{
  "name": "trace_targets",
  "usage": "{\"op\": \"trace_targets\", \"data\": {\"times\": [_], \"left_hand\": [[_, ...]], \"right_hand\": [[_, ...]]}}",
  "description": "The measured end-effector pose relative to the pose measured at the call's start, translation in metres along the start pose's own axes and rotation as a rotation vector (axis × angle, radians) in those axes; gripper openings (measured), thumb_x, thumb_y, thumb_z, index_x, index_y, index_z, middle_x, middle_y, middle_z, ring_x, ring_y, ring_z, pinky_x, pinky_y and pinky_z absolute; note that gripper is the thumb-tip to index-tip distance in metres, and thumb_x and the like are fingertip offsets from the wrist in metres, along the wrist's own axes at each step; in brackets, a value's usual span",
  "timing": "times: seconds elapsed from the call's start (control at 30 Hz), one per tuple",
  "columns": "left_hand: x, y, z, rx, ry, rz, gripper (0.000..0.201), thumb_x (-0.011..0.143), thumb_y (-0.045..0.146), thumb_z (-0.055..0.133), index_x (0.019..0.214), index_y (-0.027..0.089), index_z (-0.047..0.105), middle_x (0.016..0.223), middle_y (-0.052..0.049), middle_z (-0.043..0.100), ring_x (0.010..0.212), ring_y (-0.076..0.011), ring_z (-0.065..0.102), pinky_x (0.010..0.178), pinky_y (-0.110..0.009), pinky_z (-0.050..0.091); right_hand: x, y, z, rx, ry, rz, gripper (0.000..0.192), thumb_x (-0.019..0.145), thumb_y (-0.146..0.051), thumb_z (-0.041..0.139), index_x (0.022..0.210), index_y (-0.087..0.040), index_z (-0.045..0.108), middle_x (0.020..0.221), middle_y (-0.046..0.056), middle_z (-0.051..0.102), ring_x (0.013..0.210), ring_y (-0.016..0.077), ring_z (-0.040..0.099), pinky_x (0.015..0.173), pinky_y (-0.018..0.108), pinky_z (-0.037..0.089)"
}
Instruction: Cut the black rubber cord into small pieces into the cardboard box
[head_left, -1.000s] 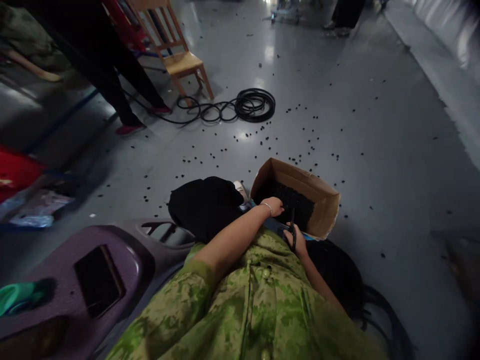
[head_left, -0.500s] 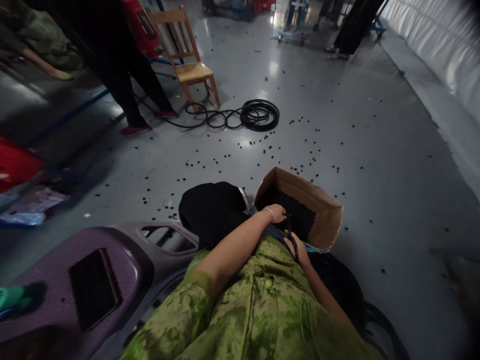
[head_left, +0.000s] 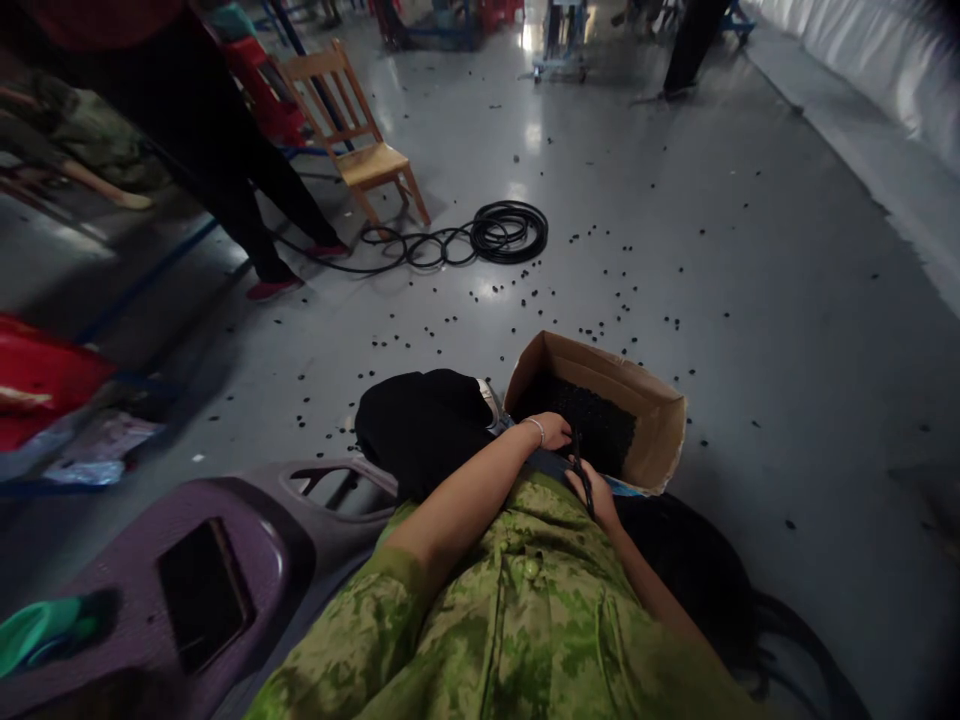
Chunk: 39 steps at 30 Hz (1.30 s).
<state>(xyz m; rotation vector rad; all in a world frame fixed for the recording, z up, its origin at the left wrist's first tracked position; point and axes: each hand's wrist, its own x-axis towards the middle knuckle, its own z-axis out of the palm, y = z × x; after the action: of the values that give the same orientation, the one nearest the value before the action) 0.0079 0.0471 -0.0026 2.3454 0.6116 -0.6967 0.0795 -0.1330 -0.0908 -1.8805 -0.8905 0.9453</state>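
Seated, looking down past a green camouflage shirt [head_left: 517, 620]. Both hands meet at the near rim of an open box [head_left: 656, 420] standing on the floor, just beside the black-clad knee [head_left: 420, 425].

Left hand [head_left: 553, 430], bracelet at the wrist, rests curled at the box's near edge, fingertips touching the heap of small black pieces [head_left: 592, 420] inside. Whether it has anything pinched I cannot tell; the fingers are bent, palm down.

Right hand [head_left: 592, 492] is closed round a thin dark strip [head_left: 580, 470] that runs from its grip up toward the left hand. What the strip is, too small to say.

Same black pieces lie scattered widely over the grey floor [head_left: 750, 300].

Judgement on working well here: keep both hands low and over the box mouth, so anything dropped falls back into the heap rather than joining the scatter. Hold the strip firmly with the right, feed with the left, short movements. The box leans open toward the lap; a knock from the knee could tip it.

Nearby: coiled cable [head_left: 510, 230], wooden chair [head_left: 360, 140], another person's legs [head_left: 247, 200], purple moulded part [head_left: 247, 520] at left.
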Motion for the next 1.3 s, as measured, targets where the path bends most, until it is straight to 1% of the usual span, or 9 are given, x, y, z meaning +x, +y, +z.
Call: {"op": "trace_targets", "data": {"times": [0.2,0.3,0.57,0.67,0.8,0.9,1.0,1.07,1.3], "left_hand": [[0.001,0.0,0.002,-0.061,0.005,0.007,0.031,0.085,0.03,0.048,0.109,0.025,0.067,0.095,0.0,0.071,0.087,-0.014,0.063,0.077,-0.02,0.045],[0.004,-0.001,0.005,-0.055,0.004,0.009,0.032,0.086,0.032,0.048,0.11,0.025,0.067,0.099,-0.001,0.07,0.089,-0.0148,0.063,0.078,-0.02,0.046],[0.01,0.006,0.007,0.106,-0.038,-0.042,0.035,0.086,0.029,0.045,0.112,0.019,0.066,0.113,-0.009,0.066,0.104,-0.0201,0.061,0.086,-0.024,0.046],[0.011,0.008,0.006,0.109,-0.039,-0.019,0.036,0.088,0.03,0.043,0.113,0.017,0.065,0.114,-0.011,0.065,0.105,-0.0206,0.06,0.087,-0.024,0.045],[0.013,0.007,0.006,0.063,-0.035,-0.037,0.036,0.088,0.03,0.044,0.113,0.016,0.065,0.114,-0.011,0.065,0.105,-0.0214,0.06,0.085,-0.025,0.046],[0.014,0.007,0.006,0.028,-0.034,-0.045,0.036,0.087,0.03,0.045,0.113,0.017,0.066,0.113,-0.01,0.066,0.104,-0.021,0.061,0.085,-0.024,0.046],[0.014,0.007,0.006,0.026,-0.037,-0.022,0.036,0.088,0.031,0.044,0.113,0.018,0.066,0.112,-0.009,0.066,0.102,-0.0198,0.061,0.084,-0.023,0.045],[0.015,0.006,0.007,0.036,-0.038,-0.004,0.035,0.088,0.031,0.044,0.112,0.018,0.066,0.111,-0.008,0.067,0.101,-0.0189,0.061,0.083,-0.022,0.045],[0.018,0.002,0.012,0.028,-0.027,0.032,0.034,0.086,0.031,0.046,0.112,0.021,0.066,0.106,-0.005,0.069,0.095,-0.0164,0.062,0.078,-0.02,0.045]], "right_hand": [[-0.005,0.0,-0.003,-0.023,0.043,0.007,0.043,0.073,-0.049,0.059,0.107,-0.024,0.067,0.1,0.004,0.071,0.093,0.0251,0.065,0.084,0.036,0.048],[-0.007,0.002,-0.003,-0.027,0.057,0.006,0.041,0.074,-0.05,0.059,0.105,-0.025,0.067,0.097,0.004,0.071,0.091,0.0247,0.065,0.084,0.034,0.047],[-0.002,0.01,-0.001,-0.042,0.023,0.042,0.042,0.074,-0.054,0.056,0.102,-0.023,0.066,0.095,0.004,0.071,0.088,0.0241,0.064,0.082,0.035,0.046],[-0.002,0.007,-0.004,-0.057,0.027,0.048,0.045,0.075,-0.055,0.055,0.103,-0.022,0.066,0.096,0.005,0.07,0.089,0.0247,0.064,0.082,0.035,0.045],[-0.002,0.003,-0.006,-0.041,0.024,0.046,0.047,0.075,-0.057,0.055,0.101,-0.02,0.067,0.094,0.007,0.071,0.087,0.0242,0.064,0.08,0.034,0.047],[-0.003,0.004,-0.008,-0.025,0.003,0.026,0.049,0.076,-0.057,0.054,0.103,-0.018,0.066,0.097,0.008,0.07,0.089,0.0241,0.064,0.082,0.034,0.047],[-0.004,0.006,-0.009,-0.019,-0.01,0.0,0.05,0.079,-0.056,0.052,0.108,-0.017,0.065,0.106,0.009,0.068,0.098,0.0249,0.062,0.087,0.035,0.046],[-0.004,0.008,-0.009,-0.015,-0.008,0.0,0.05,0.079,-0.055,0.052,0.109,-0.017,0.064,0.107,0.009,0.068,0.1,0.0253,0.062,0.088,0.035,0.046],[-0.005,0.01,-0.009,-0.026,-0.022,0.021,0.048,0.08,-0.053,0.052,0.11,-0.017,0.064,0.105,0.009,0.068,0.095,0.0249,0.063,0.084,0.036,0.047]]}}
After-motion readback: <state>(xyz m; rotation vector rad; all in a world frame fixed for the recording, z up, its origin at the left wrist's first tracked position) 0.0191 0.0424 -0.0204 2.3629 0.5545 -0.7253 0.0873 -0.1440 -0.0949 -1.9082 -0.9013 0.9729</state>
